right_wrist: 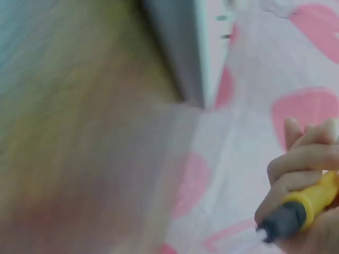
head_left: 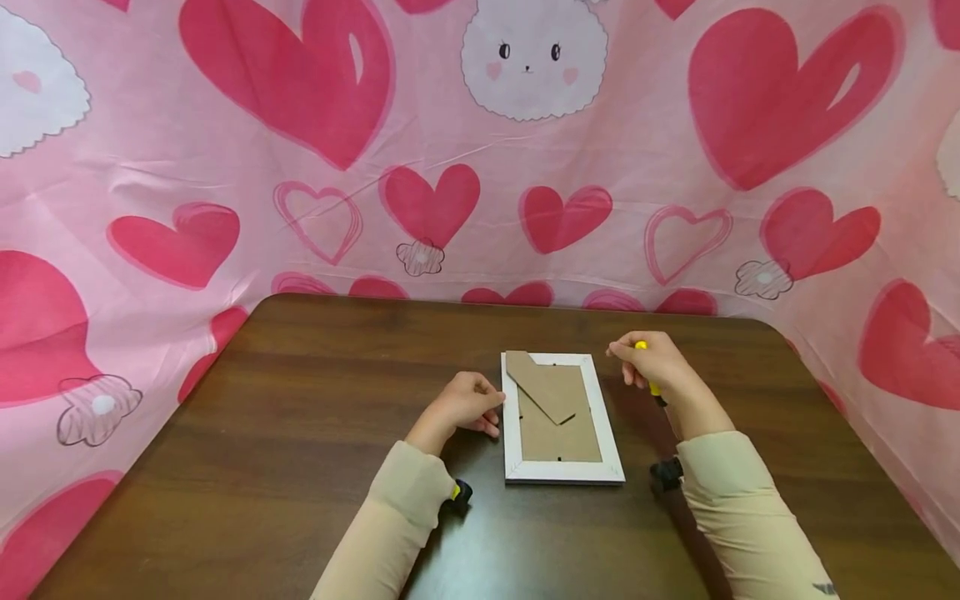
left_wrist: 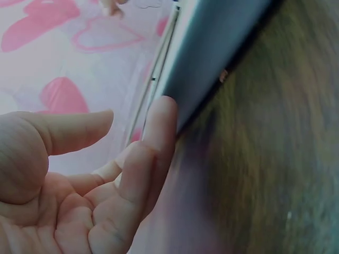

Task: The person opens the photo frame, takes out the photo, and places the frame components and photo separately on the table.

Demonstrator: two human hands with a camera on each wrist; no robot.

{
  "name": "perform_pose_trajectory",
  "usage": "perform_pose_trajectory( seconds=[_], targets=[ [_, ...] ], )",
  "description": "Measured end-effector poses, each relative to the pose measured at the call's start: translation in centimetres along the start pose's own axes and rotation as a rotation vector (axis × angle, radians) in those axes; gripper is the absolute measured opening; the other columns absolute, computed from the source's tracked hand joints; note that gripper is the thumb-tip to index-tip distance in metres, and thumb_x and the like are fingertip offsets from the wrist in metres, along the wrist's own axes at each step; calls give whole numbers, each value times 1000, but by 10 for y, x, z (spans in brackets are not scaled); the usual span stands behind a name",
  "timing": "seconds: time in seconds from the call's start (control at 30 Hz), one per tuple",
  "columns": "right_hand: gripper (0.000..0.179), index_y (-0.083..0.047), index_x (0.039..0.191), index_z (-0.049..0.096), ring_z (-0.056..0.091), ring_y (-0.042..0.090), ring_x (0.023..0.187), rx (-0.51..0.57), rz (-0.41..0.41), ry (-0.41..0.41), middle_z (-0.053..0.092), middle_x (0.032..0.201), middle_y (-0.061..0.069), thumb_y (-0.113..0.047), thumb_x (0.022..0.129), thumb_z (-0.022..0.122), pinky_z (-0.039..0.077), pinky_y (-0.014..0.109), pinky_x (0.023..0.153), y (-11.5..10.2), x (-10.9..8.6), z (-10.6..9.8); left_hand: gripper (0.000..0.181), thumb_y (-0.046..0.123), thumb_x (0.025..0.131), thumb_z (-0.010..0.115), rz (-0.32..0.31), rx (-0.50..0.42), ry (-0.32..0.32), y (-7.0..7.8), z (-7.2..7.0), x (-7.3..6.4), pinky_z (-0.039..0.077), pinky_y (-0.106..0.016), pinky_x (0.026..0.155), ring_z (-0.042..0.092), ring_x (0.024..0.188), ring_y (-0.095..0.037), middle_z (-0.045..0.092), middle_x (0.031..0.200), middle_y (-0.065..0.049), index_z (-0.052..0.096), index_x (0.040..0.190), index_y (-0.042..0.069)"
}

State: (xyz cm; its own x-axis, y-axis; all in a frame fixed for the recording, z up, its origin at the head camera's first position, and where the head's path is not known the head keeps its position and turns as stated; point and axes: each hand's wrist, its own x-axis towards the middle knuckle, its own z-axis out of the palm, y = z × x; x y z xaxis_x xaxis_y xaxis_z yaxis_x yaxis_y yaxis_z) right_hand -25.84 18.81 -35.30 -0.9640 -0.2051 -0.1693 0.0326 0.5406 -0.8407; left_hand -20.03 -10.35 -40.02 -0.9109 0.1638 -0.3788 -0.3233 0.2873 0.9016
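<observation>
A white picture frame (head_left: 609, 433) lies face down on the table, its brown backing board (head_left: 570, 383) and angled easel stand (head_left: 517, 364) upward. Small dark tabs show around the board's edges. My left hand (head_left: 468, 402) is at the frame's left side; in the left wrist view a fingertip (left_wrist: 165, 108) touches the frame's side wall (left_wrist: 204, 47), thumb held apart. Right of the frame, my right hand (head_left: 660, 360) grips a yellow-handled screwdriver (right_wrist: 312, 203) above the table. Its black collar and thin shaft point back toward my forearm.
The dark brown wooden table (head_left: 247, 467) reaches to a pink heart-patterned cloth (head_left: 420, 100) hanging behind and at both sides. Dark wrist cameras (head_left: 462, 496) sit beneath both sleeve cuffs, close over the tabletop.
</observation>
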Motion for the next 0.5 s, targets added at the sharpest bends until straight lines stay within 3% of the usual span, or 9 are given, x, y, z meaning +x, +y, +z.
perform_pose_trajectory(
  seconds=[0.13,0.27,0.4,0.5],
  targets=[
    [26,-9,93,69,45,6,51,211,-40,39,53,56,-8,-28,103,55,38,22,51,-17,-8,-4,17,12,98,62,10,-29,-1,-1,1,-1,54,-23,53,62,49,-12,58,65,-9,55,102,-2],
    [30,-24,81,71,43,8,55,477,-93,26,49,57,-7,-34,103,53,22,27,51,-28,-19,1,18,8,95,65,13,-51,-10,-3,4,-1,55,-24,54,61,50,-12,58,68,-8,54,103,-3],
    [47,-17,82,73,40,11,57,823,-186,-46,49,57,-4,-40,106,40,13,33,58,-36,-29,10,24,0,89,70,18,-24,-10,-6,8,0,54,-24,53,59,50,-12,58,66,-7,51,104,-4],
    [60,-7,74,68,39,13,56,1186,-184,-79,53,60,1,-43,107,33,19,27,60,-39,-34,19,27,-2,87,71,27,13,1,-8,11,1,50,-21,52,59,48,-10,57,63,-5,51,105,-3]
  ],
)
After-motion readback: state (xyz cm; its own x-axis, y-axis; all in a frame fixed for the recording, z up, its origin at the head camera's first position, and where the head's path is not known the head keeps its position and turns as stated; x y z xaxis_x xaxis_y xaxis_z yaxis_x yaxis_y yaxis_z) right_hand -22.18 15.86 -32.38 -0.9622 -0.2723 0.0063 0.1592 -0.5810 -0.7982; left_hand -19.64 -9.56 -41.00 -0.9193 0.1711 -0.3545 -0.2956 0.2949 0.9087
